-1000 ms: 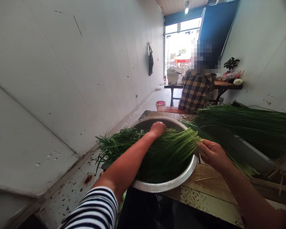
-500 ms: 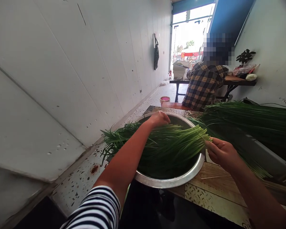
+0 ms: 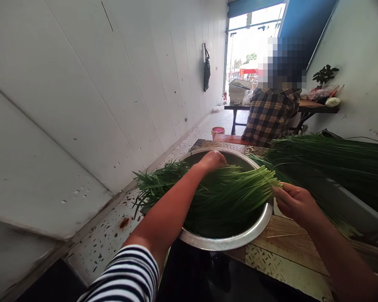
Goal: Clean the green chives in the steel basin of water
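Note:
A big bundle of garlic chives [image 3: 233,193] lies across a round metal basin [image 3: 229,243]. Its leafy tips hang over the left rim and its pale cut ends point right. My right hand [image 3: 292,203] is closed in a pinch on a few stem ends at the basin's right rim. Above the far side of the bundle, my left hand [image 3: 213,160] has its fingers curled down by the stems; whatever they hold is hidden.
More garlic chives [image 3: 330,163] are piled at the right, by a grey crate [image 3: 349,199]. The basin stands on a wood-patterned table [image 3: 286,253]. Ahead, a person in a checked shirt [image 3: 271,115] sits at another table [image 3: 321,109]. A panelled wall [image 3: 97,105] runs along the left.
My left hand has shifted slightly right and down over the stems. My right hand stays at the stem ends. The person ahead has leaned a little.

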